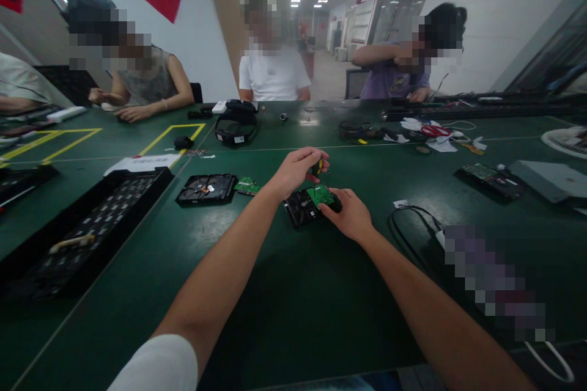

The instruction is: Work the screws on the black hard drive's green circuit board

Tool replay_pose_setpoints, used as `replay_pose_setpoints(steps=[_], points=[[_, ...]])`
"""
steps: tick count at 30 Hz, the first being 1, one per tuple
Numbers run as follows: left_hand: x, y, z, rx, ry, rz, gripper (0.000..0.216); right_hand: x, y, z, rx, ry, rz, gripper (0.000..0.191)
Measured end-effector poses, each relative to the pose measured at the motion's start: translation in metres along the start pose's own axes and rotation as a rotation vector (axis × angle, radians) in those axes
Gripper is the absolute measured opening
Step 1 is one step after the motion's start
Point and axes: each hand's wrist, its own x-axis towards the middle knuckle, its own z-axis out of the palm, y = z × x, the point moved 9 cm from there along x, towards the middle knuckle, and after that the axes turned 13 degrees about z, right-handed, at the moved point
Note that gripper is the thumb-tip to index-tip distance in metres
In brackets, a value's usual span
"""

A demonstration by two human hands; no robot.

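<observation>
A black hard drive (300, 208) lies on the green table (293, 293) with a green circuit board (320, 195) on top of it. My right hand (349, 212) grips the drive's right end, fingers curled round the board's edge. Just above the drive, my left hand (296, 170) is closed on a small screwdriver with a black and yellow handle (318, 166). A second black hard drive (207, 187) lies to the left with another green circuit board (247, 186) beside it.
A long black tray (77, 226) runs along the left side. Black cables (413, 229) lie to the right. Another drive with a board (488, 178) and a grey box (548, 178) sit far right. Three people sit at the far edge; headbands, tools and papers lie there.
</observation>
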Motion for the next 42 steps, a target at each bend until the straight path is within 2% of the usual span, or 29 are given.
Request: replay_pose_setpoints(steps=[7, 15, 17, 22, 30, 37, 42], points=[[0.000, -0.002, -0.002, -0.003, 0.017, -0.004, 0.029, -0.001, -0.001, 0.000, 0.007, -0.007, -0.009, 0.053], [0.001, -0.003, -0.003, -0.014, 0.047, 0.001, 0.021, 0.001, -0.002, -0.003, 0.029, -0.008, -0.034, 0.041], [0.001, -0.001, -0.005, 0.035, 0.053, 0.012, 0.018, 0.002, -0.002, -0.001, 0.024, -0.033, -0.057, 0.040], [0.002, 0.005, -0.013, 0.182, 0.068, 0.043, 0.025, 0.003, 0.000, 0.002, 0.019, -0.070, -0.103, 0.038], [0.002, -0.001, -0.004, 0.025, 0.027, 0.025, 0.030, 0.003, 0.001, 0.004, -0.008, -0.074, -0.116, 0.038], [0.003, 0.007, -0.018, 0.257, 0.128, 0.128, 0.030, 0.002, -0.003, 0.002, 0.025, -0.081, -0.134, 0.038], [0.002, 0.009, -0.014, 0.250, 0.070, 0.113, 0.024, 0.003, -0.001, 0.002, 0.030, -0.089, -0.125, 0.040]])
